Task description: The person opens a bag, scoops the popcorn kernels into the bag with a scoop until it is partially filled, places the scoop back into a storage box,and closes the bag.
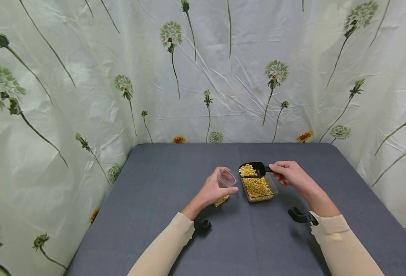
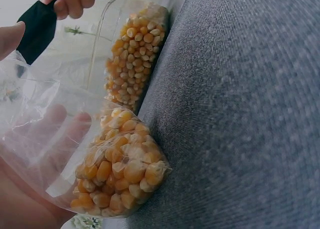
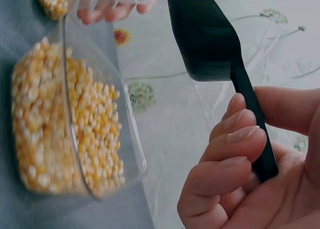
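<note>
My right hand [image 1: 294, 176] grips the handle of a black scoop [image 3: 212, 44], fingers curled round it. In the head view, yellow corn kernels lie in the scoop, which is held above a clear rectangular container [image 1: 273, 186] of corn kernels. My left hand [image 1: 211, 188] is curled round a clear plastic bag [image 2: 120, 164], its lower part filled with kernels. At the bag's top, between thumb and fingers, shows a round clear rim [image 1: 228, 178]; whether it belongs to a cup I cannot tell. The scoop's tip is close to this rim, on its right.
Both the container and the bag's bottom are at the grey cloth-covered table [image 1: 147, 199]. Behind the table hangs a pale curtain [image 1: 223, 96] with a dandelion print. A black strap [image 1: 303, 216] is on the right wrist, and another black strap [image 1: 203, 227] on the left.
</note>
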